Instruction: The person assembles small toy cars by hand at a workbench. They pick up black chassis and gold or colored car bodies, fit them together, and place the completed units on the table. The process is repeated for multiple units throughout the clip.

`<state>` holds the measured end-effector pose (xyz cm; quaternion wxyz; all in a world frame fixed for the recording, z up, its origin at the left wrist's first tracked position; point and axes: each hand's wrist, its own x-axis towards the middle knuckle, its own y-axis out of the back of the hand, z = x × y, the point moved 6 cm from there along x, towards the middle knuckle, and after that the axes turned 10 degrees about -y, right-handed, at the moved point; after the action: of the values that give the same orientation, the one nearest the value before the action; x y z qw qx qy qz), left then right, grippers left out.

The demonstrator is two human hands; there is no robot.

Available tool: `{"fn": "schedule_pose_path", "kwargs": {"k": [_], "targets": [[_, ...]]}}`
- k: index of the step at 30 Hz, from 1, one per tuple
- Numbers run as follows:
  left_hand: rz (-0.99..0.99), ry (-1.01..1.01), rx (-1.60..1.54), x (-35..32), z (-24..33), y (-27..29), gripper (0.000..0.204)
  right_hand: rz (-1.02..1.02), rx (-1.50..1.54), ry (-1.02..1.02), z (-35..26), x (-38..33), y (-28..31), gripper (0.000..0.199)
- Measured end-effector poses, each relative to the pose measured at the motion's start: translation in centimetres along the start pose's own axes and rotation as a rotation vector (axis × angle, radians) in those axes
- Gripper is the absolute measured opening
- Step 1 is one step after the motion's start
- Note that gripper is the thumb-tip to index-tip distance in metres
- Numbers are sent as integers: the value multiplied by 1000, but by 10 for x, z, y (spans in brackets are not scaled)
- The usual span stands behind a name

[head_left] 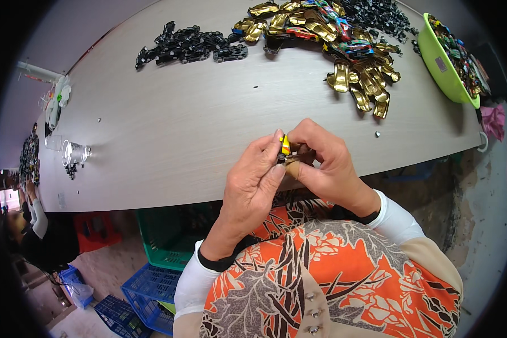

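Observation:
Close to the table's front edge, I hold a small toy car with a yellow and red body and black wheels. My left hand pinches it from the left between thumb and fingers. From the other side, my right hand closes its thumb and fingers against the car, hiding part of it; a tan wrap covers the thumb tip. Farther off lie a pile of gold car shells, some with coloured bodies showing, and a heap of black car chassis.
A green bowl full of toy cars stands at the right. Small black parts lie at the back. At left are a clear cup and another person. Below the table sit a green crate and a blue crate.

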<state>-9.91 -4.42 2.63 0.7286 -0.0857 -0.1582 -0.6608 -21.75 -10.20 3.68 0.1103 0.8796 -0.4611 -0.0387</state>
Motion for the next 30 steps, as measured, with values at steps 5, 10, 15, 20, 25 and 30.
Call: {"fn": "schedule_pose_path", "kwargs": {"k": [5, 10, 15, 20, 25, 30], "targets": [[-100, 94, -39, -7, -12, 5, 39, -26, -62, 66, 2, -3, 0, 22], [52, 359, -503, -15, -30, 8, 41, -101, -12, 58, 3, -2, 0, 16], [78, 523, -642, -15, -33, 5, 27, -193, 332, -117, 14, -2, -3, 6], [63, 549, -599, -18, -37, 7, 23, -327, 174, -89, 13, 3, 3, 6], [-33, 449, -368, -15, -29, 5, 18, -333, 200, -261, 22, 0, -2, 4], [-82, 377, -161, -17, -24, 1, 14, -299, 150, -365, 30, -5, -10, 6]]}}
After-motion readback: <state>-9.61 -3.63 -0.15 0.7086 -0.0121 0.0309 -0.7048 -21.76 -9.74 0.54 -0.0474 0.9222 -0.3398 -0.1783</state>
